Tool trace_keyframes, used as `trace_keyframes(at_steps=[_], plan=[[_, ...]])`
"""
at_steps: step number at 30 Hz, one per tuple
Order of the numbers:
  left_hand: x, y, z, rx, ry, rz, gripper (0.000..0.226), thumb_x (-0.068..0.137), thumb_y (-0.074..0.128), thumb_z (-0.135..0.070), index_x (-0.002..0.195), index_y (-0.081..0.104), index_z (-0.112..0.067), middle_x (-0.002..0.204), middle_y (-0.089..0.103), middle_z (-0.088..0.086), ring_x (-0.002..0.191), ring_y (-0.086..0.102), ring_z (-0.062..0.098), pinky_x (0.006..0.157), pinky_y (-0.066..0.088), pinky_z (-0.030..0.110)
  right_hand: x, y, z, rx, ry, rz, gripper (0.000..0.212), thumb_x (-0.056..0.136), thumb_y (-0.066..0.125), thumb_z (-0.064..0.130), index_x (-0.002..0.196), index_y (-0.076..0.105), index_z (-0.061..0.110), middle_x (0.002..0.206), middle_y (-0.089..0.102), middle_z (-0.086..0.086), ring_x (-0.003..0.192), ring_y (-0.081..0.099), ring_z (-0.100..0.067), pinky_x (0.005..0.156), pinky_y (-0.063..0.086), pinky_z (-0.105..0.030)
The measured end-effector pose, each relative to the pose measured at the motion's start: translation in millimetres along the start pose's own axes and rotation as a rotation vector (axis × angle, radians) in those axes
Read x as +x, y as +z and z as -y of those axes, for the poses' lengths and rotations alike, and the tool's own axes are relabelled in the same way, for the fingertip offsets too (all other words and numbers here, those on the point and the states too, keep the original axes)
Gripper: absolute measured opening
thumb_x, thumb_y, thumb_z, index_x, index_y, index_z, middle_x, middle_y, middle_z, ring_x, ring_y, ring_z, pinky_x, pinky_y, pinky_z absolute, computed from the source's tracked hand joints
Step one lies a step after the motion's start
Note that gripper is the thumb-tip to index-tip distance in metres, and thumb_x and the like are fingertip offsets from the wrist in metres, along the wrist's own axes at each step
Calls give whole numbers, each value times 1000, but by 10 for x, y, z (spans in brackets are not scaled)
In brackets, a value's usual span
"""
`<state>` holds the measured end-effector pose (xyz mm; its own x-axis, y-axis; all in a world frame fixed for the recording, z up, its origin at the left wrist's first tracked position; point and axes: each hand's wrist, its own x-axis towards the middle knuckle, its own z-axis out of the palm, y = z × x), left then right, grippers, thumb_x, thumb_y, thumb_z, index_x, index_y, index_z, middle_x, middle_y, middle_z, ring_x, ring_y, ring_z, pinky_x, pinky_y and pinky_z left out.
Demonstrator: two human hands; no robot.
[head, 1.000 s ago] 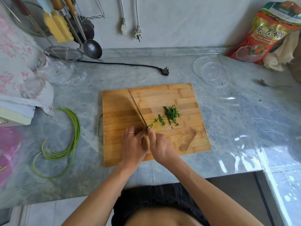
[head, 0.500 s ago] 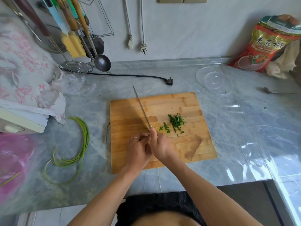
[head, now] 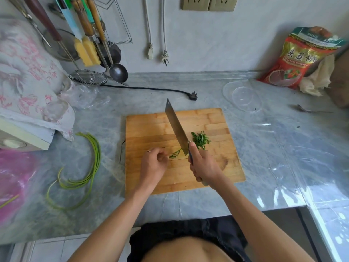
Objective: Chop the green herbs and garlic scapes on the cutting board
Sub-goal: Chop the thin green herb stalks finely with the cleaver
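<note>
Holding the knife [head: 176,127] tight, the right hand [head: 204,165] was chopping herbs [head: 200,139] mid-frame while the left hand [head: 154,165] pinched leftover bits [head: 174,154]; garlic scapes [head: 90,161] probably came next.

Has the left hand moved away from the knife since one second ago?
Yes. The left hand has shifted left on the cutting board, leaving a gap to the knife, which the right hand holds.

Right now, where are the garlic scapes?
In the head view the garlic scapes lie uncut on the grey counter, left of the cutting board, below the flowered cloth.
</note>
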<state>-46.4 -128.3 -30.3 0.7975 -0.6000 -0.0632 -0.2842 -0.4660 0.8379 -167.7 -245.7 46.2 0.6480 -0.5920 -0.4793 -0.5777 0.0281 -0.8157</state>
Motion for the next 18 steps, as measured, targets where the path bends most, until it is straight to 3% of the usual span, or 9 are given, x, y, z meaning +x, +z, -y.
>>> trace_keyframes(at_steps=[3,7,9,12,18], plan=[[-76,-56,97,99,95,-63,13,87,68,-6,97,75,-13,97,65,-3,83,64,9,72,45,8,-87,100,-60,-38,-3,15,61,97,27,63,69,47,12,50,42,-1,38,39,-13,39,34,-23],[-204,-78,268,313,280,-55,25,88,62,-9,109,74,-17,102,64,0,86,63,20,74,54,34,-187,251,-93,-106,-18,35,66,97,25,63,70,49,7,55,45,-7,44,45,-20,40,39,-26],[-262,-51,295,431,308,-44,31,85,63,-9,111,72,-21,104,61,3,89,57,25,75,53,40,-208,302,-88,-171,-28,40,70,97,24,62,71,52,3,59,51,-8,48,49,-21,47,44,-31],[-309,-23,272,528,303,-35,36,83,62,-9,115,69,-25,105,59,5,91,52,25,75,52,41,-201,360,-84,-241,-51,35,78,99,23,59,81,57,-9,68,62,-16,56,54,-22,58,50,-38],[-314,7,208,599,280,-35,33,83,55,-15,112,68,-24,106,57,4,90,51,24,78,49,39,-150,398,-102,-329,-122,10,62,104,23,46,71,52,3,69,61,-16,63,58,-32,66,52,-47]])
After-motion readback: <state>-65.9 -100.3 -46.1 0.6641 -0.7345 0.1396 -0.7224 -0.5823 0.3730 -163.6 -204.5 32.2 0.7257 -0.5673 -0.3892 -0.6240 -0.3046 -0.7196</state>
